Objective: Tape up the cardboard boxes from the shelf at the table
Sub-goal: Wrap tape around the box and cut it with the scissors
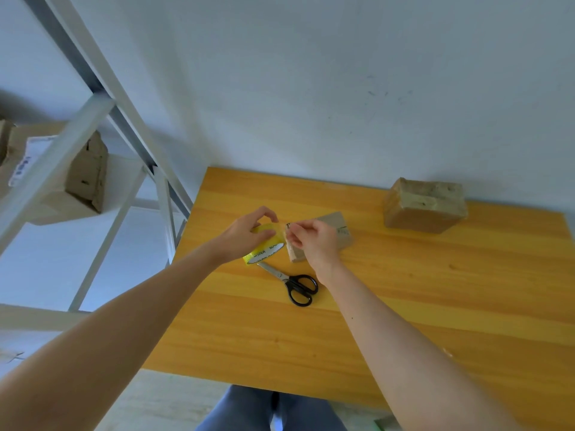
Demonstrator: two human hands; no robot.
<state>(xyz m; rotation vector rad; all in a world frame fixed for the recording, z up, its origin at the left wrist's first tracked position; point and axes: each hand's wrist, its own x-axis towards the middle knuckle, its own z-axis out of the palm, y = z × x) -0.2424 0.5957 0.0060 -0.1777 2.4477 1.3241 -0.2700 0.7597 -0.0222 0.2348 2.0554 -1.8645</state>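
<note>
Left hand (245, 233) is gripping the yellow tape roll (267, 247), right hand (314, 241) is pinching its loose end over the small cardboard box (337, 231).

You hold the yellow roll of packing tape (264, 248), tilted, in your left hand (245, 234) over the orange wooden table (404, 306). Your right hand (314, 241) pinches its loose end. The small brown cardboard box (337, 225) lies on the table, partly hidden behind that hand. A larger scuffed brown cardboard box (424, 205) stands well apart at the far right. Another brown box (87, 172) sits on the white metal shelf (56, 164).
</note>
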